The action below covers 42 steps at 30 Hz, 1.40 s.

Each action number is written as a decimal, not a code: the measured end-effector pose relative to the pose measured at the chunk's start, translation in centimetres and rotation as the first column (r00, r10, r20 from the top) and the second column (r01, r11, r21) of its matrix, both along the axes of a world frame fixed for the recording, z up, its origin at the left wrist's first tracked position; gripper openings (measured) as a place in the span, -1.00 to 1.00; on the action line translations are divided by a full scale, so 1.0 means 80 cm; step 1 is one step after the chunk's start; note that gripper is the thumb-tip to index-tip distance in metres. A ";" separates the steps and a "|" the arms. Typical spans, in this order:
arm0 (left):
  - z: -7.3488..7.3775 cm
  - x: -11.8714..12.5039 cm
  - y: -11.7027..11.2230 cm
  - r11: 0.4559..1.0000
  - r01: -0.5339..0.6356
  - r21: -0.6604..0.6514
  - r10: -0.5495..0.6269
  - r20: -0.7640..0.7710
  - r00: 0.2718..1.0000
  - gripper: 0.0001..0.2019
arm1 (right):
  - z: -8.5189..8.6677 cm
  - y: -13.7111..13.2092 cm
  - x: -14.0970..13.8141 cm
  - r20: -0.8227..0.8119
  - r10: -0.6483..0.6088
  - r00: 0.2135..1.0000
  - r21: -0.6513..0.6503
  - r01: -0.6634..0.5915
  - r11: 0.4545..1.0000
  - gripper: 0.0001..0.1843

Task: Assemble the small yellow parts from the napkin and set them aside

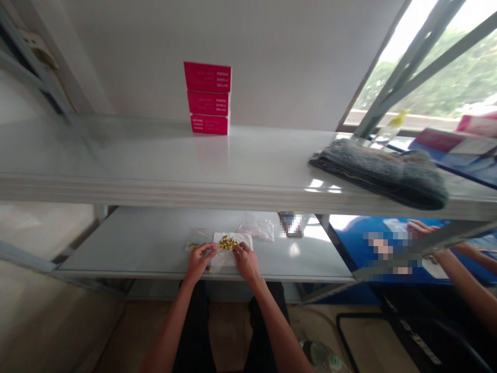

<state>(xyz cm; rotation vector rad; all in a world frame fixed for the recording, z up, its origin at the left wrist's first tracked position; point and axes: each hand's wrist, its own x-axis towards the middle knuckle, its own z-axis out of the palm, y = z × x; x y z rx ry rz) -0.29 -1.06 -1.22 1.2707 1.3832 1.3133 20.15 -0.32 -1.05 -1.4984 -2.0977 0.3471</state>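
Observation:
A small heap of yellow and dark beads or similar tiny pieces (227, 243) lies on a white sheet or tray (244, 241) on the lower shelf. My left hand (199, 263) is at the left side of the heap, its thumb and fingers pinched together. At the right edge of the heap, my right hand (247, 260) has its fingertips closed among the pieces. What either pinch holds is too small to make out. Beside my left hand rests a clear plastic bag (199, 235) with some yellow pieces in it. Thin clear film seems to lie between my hands.
More clear bags (258, 229) and a blurred-out phone-like object (293, 224) lie farther right. Above, the upper shelf (155, 160) bears stacked red boxes (209, 98) and a grey cloth (382, 168). Another person's arm (458, 269) reaches over a blue table (345, 235) at right.

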 end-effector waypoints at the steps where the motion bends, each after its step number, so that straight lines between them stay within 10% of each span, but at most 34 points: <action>1: 0.000 0.000 0.000 1.000 0.001 0.002 -0.001 -0.003 1.000 -0.63 | -0.001 0.000 0.000 -0.003 -0.002 1.000 -0.001 0.002 1.000 -0.76; 12: 0.000 0.000 0.000 0.999 0.028 0.028 -0.026 -0.061 0.998 -0.65 | -0.003 -0.004 0.008 -0.065 -0.017 0.998 0.000 0.018 1.000 -0.73; 20: 0.006 0.000 0.000 0.996 0.088 0.034 -0.085 -0.077 0.993 -0.66 | 0.027 0.003 -0.019 -0.596 0.114 0.795 -0.016 -0.153 0.988 -0.84; 32: -0.005 -0.002 0.002 0.998 0.031 0.048 -0.029 -0.047 0.998 -0.65 | 0.023 0.003 -0.004 -0.595 0.078 0.800 -0.020 -0.112 0.993 -0.68; 36: -0.008 -0.003 0.002 0.998 -0.006 0.066 0.007 -0.015 1.000 -0.69 | 0.011 0.014 0.017 -0.390 -0.118 0.913 0.003 0.130 0.992 -0.76; 42: -0.010 -0.002 0.001 0.997 -0.010 0.074 0.012 -0.029 1.000 -0.69 | -0.002 0.010 0.020 -0.074 -0.106 0.992 -0.002 0.106 0.994 -0.83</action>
